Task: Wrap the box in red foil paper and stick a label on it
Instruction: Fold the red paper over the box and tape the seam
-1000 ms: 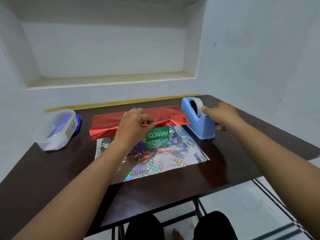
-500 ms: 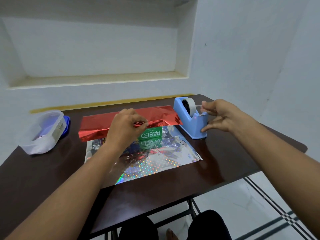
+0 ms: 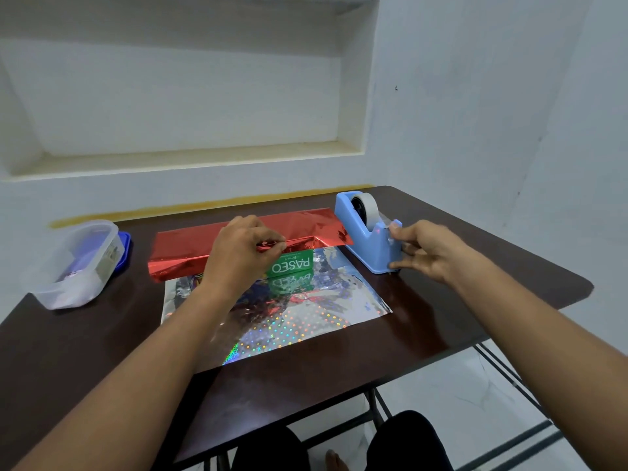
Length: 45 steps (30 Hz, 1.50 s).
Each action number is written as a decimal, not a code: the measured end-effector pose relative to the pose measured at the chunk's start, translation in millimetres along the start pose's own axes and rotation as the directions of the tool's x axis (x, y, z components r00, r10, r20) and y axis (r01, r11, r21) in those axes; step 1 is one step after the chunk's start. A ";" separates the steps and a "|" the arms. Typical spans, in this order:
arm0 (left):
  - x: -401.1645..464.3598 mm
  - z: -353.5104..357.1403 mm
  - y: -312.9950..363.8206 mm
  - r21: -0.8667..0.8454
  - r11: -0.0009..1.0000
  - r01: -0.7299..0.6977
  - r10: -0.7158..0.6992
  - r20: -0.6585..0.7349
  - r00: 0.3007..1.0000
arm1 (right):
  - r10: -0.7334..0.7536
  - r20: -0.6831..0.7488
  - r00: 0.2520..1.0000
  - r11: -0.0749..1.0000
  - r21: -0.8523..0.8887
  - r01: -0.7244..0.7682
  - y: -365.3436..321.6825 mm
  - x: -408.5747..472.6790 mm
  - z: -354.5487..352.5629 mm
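Fingers of the left hand (image 3: pixel 238 253) pinch shiny red foil paper (image 3: pixel 244 237) folded over the green cardboard box (image 3: pixel 293 264) mid-table; at three o'clock, the right hand (image 3: pixel 430 254) pinches clear tape at the blue plastic tape dispenser (image 3: pixel 368 232).

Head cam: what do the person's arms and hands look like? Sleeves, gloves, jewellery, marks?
Both forearms are bare to the frame edge, no sleeves visible. The left hand and right hand wear no gloves, and no rings, watch or bands show. No markings are visible. Dark trousers show at the knees below the table.
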State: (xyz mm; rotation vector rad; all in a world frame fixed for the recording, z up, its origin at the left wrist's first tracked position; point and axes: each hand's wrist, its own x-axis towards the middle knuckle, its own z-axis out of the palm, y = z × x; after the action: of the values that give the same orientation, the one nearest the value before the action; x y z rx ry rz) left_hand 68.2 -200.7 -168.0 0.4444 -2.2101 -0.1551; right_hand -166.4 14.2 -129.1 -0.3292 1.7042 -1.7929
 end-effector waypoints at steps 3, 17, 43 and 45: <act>-0.2 -0.4 0.7 -0.004 1.000 0.004 -0.004 0.001 1.000 | -0.060 -0.048 0.997 0.992 -0.116 0.054 -0.6 0.6 1.8; -0.6 -1.0 2.6 -0.010 1.000 0.022 -0.022 0.007 1.000 | -0.385 -0.149 0.911 0.694 -0.697 0.180 1.8 0.9 4.4; 1.6 -7.4 -0.1 -0.012 0.999 0.041 -0.040 0.068 0.997 | -0.507 0.055 0.860 0.782 -0.391 0.485 61.5 -44.7 125.0; 1.9 -7.1 0.5 -0.020 0.999 0.031 -0.030 0.060 0.998 | -0.481 0.005 0.877 0.795 -0.420 0.438 63.1 -42.3 127.9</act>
State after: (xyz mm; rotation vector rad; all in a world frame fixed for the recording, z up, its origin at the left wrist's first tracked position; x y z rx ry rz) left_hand 72.5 -200.7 -162.0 0.4681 -2.2592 -0.2099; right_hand -42.5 -60.8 -163.0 -0.9210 2.2208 -1.7777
